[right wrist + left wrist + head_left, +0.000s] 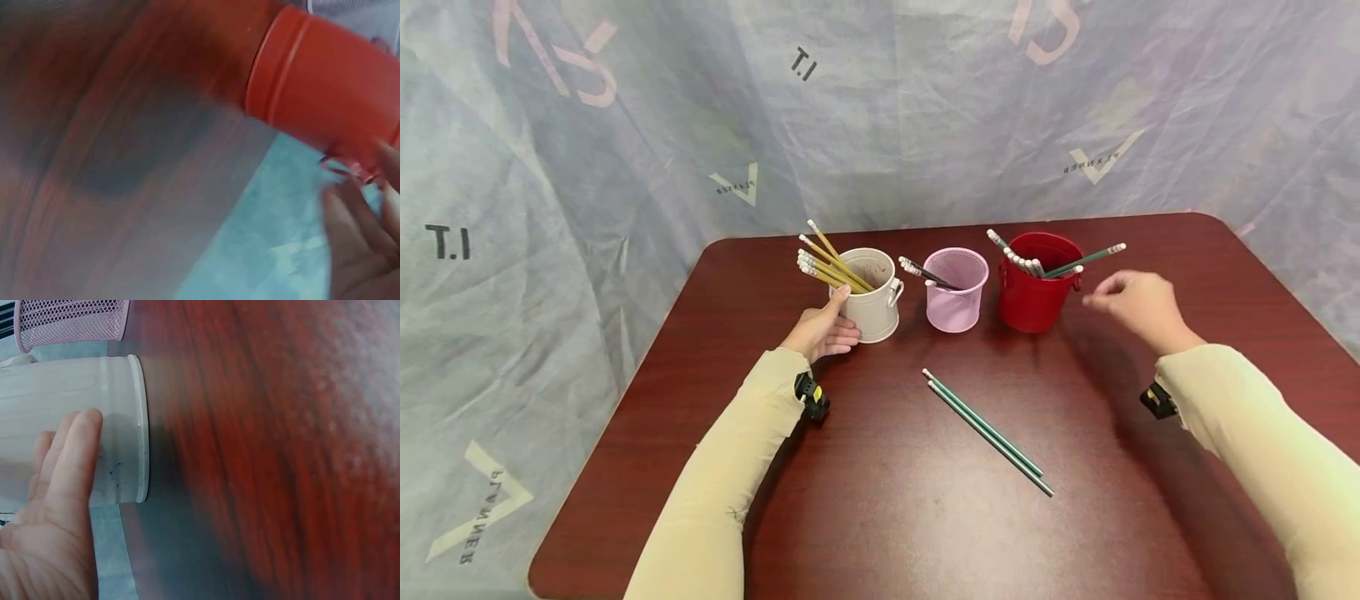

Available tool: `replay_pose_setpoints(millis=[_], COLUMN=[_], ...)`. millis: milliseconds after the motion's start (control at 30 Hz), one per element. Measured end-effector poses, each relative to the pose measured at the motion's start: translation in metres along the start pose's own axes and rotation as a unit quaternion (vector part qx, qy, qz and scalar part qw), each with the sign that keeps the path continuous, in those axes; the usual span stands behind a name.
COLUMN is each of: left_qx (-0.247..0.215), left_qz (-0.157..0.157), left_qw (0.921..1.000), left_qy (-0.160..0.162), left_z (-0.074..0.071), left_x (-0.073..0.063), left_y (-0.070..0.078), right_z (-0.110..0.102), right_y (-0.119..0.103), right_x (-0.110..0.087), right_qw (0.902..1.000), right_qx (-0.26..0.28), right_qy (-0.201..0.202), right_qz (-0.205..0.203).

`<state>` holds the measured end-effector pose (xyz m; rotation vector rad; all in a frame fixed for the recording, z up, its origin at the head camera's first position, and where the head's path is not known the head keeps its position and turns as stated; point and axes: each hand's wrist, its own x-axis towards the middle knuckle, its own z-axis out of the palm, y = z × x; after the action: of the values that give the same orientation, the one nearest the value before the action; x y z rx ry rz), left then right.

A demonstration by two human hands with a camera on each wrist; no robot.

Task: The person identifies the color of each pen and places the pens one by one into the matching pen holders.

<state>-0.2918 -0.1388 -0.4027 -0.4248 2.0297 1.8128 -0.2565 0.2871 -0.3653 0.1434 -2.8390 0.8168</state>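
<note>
My left hand [829,327] rests against the side of a white metal bucket [874,315], its thumb up by the rim and its fingers straight along the wall. Several yellow pencils [831,262] lean out of that bucket toward the left. To the right of a red bucket [1033,304], my right hand [1138,304] hovers with fingers loosely bent and nothing in them; its fingers are blurred beside the bucket's handle in the right wrist view. Several green pencils [1093,259] with white erasers stand in the red bucket, one sticking far out to the right.
Between the two buckets stands a pink mesh cup [955,308] holding several black pencils [925,273]. Two green pencils [988,429] lie side by side on the dark red wooden table [865,500]. A grey printed cloth [880,108] hangs behind the table.
</note>
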Motion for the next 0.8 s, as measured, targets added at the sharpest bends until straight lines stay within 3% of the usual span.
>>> replay_pose_setpoints(millis=[100, 233, 300, 400, 500, 667, 800], left_qx=[-0.003, -0.004, -0.002, 0.0, 0.0, 0.0, 0.003], left_qz=[-0.002, -0.001, 0.0, 0.0, -0.001, 0.004, 0.006], left_qw=[1.0, 1.0, 1.0, 1.0, 1.0, 1.0, 1.0], left_qy=[0.006, 0.009, 0.005, -0.001, -0.002, 0.0, -0.005], left_z=[-0.002, -0.003, -0.003, -0.002, -0.002, 0.001, 0.003], left_x=[-0.002, -0.005, -0.006, -0.005, -0.004, -0.005, -0.005], left_y=[-0.001, -0.001, 0.0, 0.0, 0.001, 0.002, 0.002], right_z=[0.01, 0.028, 0.035, 0.047, 0.062, 0.083, 0.092], right_y=[-0.014, -0.047, -0.061, -0.078, -0.088, -0.1, -0.11], right_x=[-0.012, -0.027, -0.033, -0.041, -0.047, -0.05, -0.052], right_qw=[0.9892, 0.9561, 0.9411, 0.925, 0.9226, 0.9345, 0.9345], right_qx=[-0.061, -0.078, -0.077, -0.087, -0.101, -0.11, -0.098], right_qy=[-0.105, -0.222, -0.251, -0.264, -0.267, -0.258, -0.269], right_qz=[-0.081, -0.175, -0.214, -0.259, -0.259, -0.219, -0.212])
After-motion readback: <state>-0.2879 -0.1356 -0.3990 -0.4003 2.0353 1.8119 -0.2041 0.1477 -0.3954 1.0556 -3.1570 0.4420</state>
